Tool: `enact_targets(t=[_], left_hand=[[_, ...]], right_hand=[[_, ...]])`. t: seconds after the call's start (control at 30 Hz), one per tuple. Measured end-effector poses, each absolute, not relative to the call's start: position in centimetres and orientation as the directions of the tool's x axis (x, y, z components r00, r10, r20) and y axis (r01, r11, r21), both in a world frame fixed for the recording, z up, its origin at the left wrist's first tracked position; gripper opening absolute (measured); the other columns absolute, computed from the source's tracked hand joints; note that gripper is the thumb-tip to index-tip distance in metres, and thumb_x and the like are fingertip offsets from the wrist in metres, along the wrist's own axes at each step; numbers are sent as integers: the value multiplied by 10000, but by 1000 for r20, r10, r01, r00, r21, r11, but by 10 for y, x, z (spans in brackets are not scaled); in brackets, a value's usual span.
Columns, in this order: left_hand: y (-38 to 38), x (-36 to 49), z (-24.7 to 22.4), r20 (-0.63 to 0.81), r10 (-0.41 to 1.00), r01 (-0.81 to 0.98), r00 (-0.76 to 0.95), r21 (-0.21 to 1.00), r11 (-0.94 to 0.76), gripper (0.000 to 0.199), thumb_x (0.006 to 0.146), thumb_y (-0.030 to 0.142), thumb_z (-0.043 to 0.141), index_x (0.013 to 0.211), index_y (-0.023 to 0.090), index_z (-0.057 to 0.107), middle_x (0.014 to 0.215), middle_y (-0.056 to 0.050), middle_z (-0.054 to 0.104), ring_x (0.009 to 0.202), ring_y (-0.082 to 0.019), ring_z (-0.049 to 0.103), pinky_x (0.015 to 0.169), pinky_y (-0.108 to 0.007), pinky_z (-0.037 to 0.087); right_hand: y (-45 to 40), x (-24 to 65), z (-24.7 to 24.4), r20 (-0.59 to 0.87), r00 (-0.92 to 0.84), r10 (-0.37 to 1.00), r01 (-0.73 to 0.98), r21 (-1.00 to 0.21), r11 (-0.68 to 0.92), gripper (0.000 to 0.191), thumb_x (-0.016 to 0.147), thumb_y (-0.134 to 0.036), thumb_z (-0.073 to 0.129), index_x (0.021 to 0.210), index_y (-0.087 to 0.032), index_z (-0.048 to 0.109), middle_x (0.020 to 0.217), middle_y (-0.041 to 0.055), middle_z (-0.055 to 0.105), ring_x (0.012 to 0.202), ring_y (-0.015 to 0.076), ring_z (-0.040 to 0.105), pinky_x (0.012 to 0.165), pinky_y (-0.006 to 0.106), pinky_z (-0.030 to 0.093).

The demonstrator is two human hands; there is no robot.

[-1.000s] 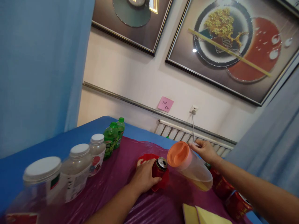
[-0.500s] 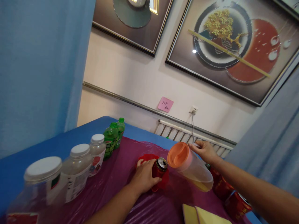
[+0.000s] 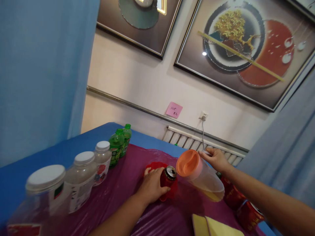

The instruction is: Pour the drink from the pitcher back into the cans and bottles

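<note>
My left hand [image 3: 153, 186] is closed round a red drink can [image 3: 168, 178], whose opened top leans toward the right. Beneath the can and hand is a red scalloped dish [image 3: 157, 165], partly hidden by them. My right hand [image 3: 216, 159] grips the handle of a clear plastic pitcher [image 3: 206, 180] with an orange lid [image 3: 188, 163]. The pitcher is tilted to the left, its lid close beside the can's top. A little yellowish liquid lies low in the pitcher. No stream between pitcher and can is visible.
Clear jars with white lids [image 3: 85, 157] and green bottles [image 3: 116, 146] line the left side. Several red cans [image 3: 249, 214] stand at right, partly behind my forearm. Yellow cloths [image 3: 219, 226] lie in front on the purple plastic sheet [image 3: 145, 218]. A radiator [image 3: 182, 139] runs along the wall.
</note>
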State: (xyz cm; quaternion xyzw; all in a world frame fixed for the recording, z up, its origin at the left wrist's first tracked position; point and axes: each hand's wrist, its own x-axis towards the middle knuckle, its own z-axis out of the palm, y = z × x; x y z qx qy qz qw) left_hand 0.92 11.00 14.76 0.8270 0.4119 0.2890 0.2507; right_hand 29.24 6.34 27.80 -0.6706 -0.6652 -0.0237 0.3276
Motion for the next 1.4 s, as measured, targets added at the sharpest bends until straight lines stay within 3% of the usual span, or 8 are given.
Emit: enact_targets(t=[1.4], left_hand=[[109, 9, 149, 263, 816, 525, 514, 656, -542, 677, 623, 401, 819, 1247, 278, 586, 1282, -80, 679, 1237, -309, 574, 1157, -511, 194]], right_hand=[[62, 294, 275, 433, 130, 892, 888, -450, 90, 542, 806, -635, 555, 569, -246, 262, 557, -66, 214, 512, 94, 237, 469, 255, 185]])
